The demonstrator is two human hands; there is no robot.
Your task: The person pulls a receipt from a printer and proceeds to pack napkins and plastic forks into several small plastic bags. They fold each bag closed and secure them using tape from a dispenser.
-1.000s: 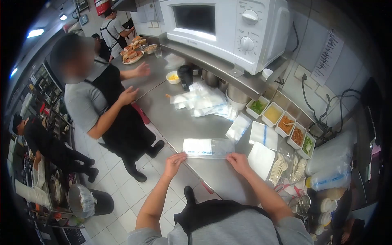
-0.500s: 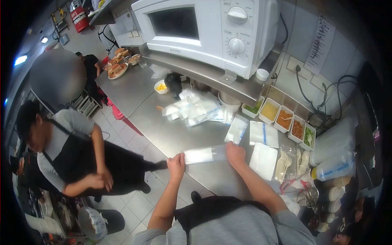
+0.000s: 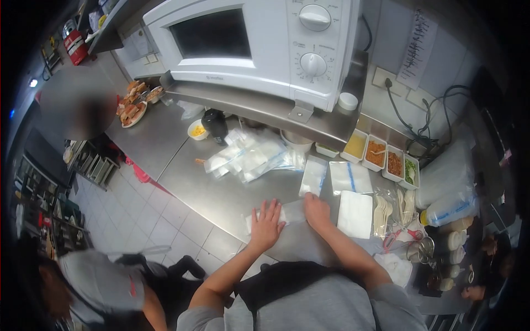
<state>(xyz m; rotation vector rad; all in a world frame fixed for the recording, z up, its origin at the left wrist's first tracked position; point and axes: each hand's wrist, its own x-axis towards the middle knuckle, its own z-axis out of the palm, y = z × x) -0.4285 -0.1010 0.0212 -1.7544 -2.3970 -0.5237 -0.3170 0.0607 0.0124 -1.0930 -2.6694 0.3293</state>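
A clear plastic bag with a white panel [image 3: 290,212] lies flat on the steel counter [image 3: 215,190] near its front edge. My left hand [image 3: 266,223] rests on the bag's left part, palm down with fingers spread. My right hand [image 3: 317,211] presses on the bag's right end with fingers curled. Most of the bag is hidden under the two hands.
A heap of similar bags [image 3: 248,157] lies further back, with single bags [image 3: 313,176] and white sheets [image 3: 355,214] to the right. Sauce tubs [image 3: 381,157] line the wall under a microwave [image 3: 248,44]. A bent-over co-worker [image 3: 105,287] is at lower left.
The bag went from being held stretched between both hands to lying under them on the counter. The co-worker moved down and left, bending lower. The camera tilted down.
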